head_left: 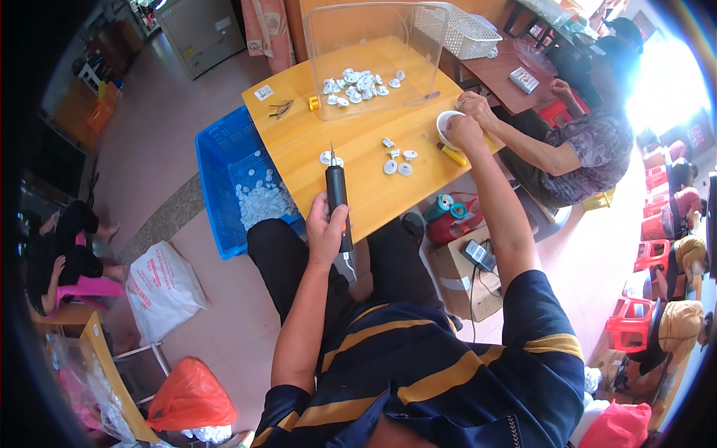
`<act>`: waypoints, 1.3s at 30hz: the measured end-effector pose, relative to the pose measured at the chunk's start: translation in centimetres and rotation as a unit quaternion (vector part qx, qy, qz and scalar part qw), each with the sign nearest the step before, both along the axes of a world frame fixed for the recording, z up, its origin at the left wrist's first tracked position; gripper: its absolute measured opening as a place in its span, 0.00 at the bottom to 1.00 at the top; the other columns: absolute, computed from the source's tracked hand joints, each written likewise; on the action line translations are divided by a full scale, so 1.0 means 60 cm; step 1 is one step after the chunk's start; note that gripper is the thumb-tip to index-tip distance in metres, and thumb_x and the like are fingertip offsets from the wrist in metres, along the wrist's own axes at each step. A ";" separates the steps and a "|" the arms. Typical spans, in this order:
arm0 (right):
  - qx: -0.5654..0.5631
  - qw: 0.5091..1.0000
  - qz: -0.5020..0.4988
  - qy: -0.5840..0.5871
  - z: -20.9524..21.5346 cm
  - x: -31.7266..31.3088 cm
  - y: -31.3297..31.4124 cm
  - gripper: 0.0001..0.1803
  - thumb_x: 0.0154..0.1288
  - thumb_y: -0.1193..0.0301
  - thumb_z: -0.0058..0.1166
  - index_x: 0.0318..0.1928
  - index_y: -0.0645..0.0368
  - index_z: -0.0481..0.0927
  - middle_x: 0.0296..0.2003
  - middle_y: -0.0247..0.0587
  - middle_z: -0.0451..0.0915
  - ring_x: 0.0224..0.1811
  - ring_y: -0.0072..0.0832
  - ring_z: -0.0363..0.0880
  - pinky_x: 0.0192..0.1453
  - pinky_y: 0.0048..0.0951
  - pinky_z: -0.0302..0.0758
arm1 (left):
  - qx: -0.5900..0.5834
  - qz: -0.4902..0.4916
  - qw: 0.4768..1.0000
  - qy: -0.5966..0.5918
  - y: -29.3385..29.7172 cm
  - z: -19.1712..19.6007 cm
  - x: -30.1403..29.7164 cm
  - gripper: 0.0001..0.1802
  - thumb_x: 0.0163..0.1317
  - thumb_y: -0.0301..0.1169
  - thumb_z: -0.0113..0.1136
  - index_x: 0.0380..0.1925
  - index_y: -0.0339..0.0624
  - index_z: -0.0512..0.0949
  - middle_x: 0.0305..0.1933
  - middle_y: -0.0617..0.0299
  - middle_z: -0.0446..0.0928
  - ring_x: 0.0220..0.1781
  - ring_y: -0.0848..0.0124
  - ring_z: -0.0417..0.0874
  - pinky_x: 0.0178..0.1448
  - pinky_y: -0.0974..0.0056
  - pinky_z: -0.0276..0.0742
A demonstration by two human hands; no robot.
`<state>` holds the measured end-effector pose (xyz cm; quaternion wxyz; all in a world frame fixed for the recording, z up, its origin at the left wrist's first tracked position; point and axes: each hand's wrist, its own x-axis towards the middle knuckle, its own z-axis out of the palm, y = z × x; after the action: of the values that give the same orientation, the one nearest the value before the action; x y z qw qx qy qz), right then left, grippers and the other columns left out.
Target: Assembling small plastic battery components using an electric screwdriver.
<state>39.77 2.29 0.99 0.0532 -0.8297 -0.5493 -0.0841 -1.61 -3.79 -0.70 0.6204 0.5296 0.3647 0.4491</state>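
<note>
Left hand [326,231]: closed in a grip around 1 black electric screwdriver [336,196], held near the centre of the frame, bit pointing to the top. Right hand [466,134]: at right of centre, fingers reaching into 1 white bowl [442,122]; whether they pinch anything cannot be told.

On the wooden table [351,207], loose white parts [390,168] are counted at 5, just right of the frame's centre. A further 2 white discs [325,157] lie by the screwdriver's bit, partly behind it. 1 yellow-handled tool [452,154] lies just below the bowl.

At upper centre stands 1 clear plastic box [358,46]; the white pile [357,81] seen through it overlaps too much for an exact count. 1 small yellow block [314,104] sits at the box's lower left corner.

Left of the table: 1 blue crate [216,205], containing many white pieces [263,203], uncountable. At upper right, 1 seated co-worker [597,142] extends an arm toward the table edge beside the bowl.
</note>
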 end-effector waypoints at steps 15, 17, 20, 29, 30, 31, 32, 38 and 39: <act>-0.034 0.998 -0.036 -0.036 -0.008 0.033 -0.017 0.15 0.65 0.62 0.57 0.39 0.63 0.86 0.37 0.57 0.86 0.40 0.46 0.88 0.45 0.46 0.84 | 0.009 -0.006 1.000 0.000 0.001 0.005 0.004 0.20 0.68 0.30 0.56 0.58 0.33 0.71 0.39 0.58 0.79 0.32 0.77 0.80 0.37 0.70 0.81; -0.056 0.998 -0.020 -0.022 0.003 0.027 -0.014 0.16 0.65 0.62 0.58 0.41 0.63 0.85 0.38 0.57 0.86 0.43 0.45 0.88 0.46 0.44 0.84 | 0.006 -0.003 1.000 0.002 0.002 0.002 0.000 0.20 0.68 0.30 0.56 0.58 0.33 0.71 0.39 0.58 0.79 0.32 0.77 0.80 0.37 0.70 0.81; 0.025 1.000 0.004 0.006 0.023 0.014 -0.020 0.16 0.68 0.61 0.57 0.39 0.63 0.84 0.38 0.55 0.86 0.42 0.44 0.88 0.45 0.44 0.83 | 0.002 -0.002 1.000 -0.003 0.000 0.002 0.001 0.20 0.69 0.30 0.56 0.58 0.33 0.71 0.39 0.58 0.79 0.33 0.77 0.80 0.37 0.70 0.81; 0.230 0.826 0.092 0.507 0.017 -0.172 -0.024 0.07 0.74 0.68 0.55 0.38 0.58 0.78 0.30 0.29 0.79 0.29 0.17 0.80 0.33 0.22 0.76 | -0.011 -0.018 1.000 -0.023 0.003 0.000 0.001 0.21 0.67 0.27 0.57 0.59 0.31 0.69 0.36 0.63 0.76 0.29 0.78 0.77 0.33 0.71 0.74; 0.225 0.791 0.090 0.562 0.011 -0.186 -0.021 0.07 0.74 0.69 0.55 0.38 0.58 0.78 0.29 0.30 0.79 0.28 0.17 0.79 0.32 0.21 0.76 | -0.019 -0.024 0.999 -0.025 0.002 0.002 0.002 0.21 0.67 0.27 0.58 0.58 0.31 0.70 0.36 0.64 0.76 0.29 0.78 0.77 0.33 0.71 0.74; 0.220 0.752 0.089 0.615 0.005 -0.199 -0.019 0.06 0.74 0.70 0.55 0.39 0.59 0.78 0.29 0.30 0.79 0.28 0.17 0.79 0.32 0.21 0.76 | -0.027 -0.031 0.999 -0.028 0.002 0.005 0.003 0.21 0.67 0.27 0.58 0.58 0.31 0.70 0.35 0.64 0.76 0.29 0.79 0.77 0.33 0.71 0.74; 0.211 0.708 0.075 0.670 0.000 -0.211 -0.021 0.06 0.75 0.69 0.55 0.39 0.58 0.77 0.29 0.30 0.79 0.29 0.17 0.77 0.33 0.20 0.76 | -0.026 -0.031 0.999 -0.027 0.002 0.007 0.002 0.21 0.67 0.27 0.58 0.58 0.31 0.70 0.35 0.64 0.76 0.29 0.79 0.77 0.33 0.71 0.74; 0.198 0.618 0.076 0.757 -0.003 -0.281 -0.011 0.06 0.74 0.69 0.56 0.40 0.58 0.77 0.32 0.31 0.80 0.32 0.19 0.80 0.36 0.20 0.77 | -0.043 -0.204 0.976 0.063 0.020 0.019 -0.024 0.22 0.66 0.30 0.58 0.59 0.34 0.71 0.41 0.60 0.78 0.38 0.77 0.80 0.39 0.69 0.81; 0.216 0.612 0.083 0.757 -0.003 -0.286 -0.011 0.05 0.74 0.70 0.56 0.41 0.58 0.77 0.32 0.31 0.80 0.32 0.19 0.80 0.37 0.20 0.77 | -0.037 -0.217 0.973 0.070 0.021 0.024 -0.025 0.21 0.66 0.30 0.58 0.58 0.34 0.71 0.41 0.60 0.78 0.40 0.77 0.80 0.39 0.69 0.81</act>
<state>22.61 1.66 0.80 0.6342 -0.5143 -0.3460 0.4621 -3.09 -2.50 0.72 0.6953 0.6025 0.3003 0.2519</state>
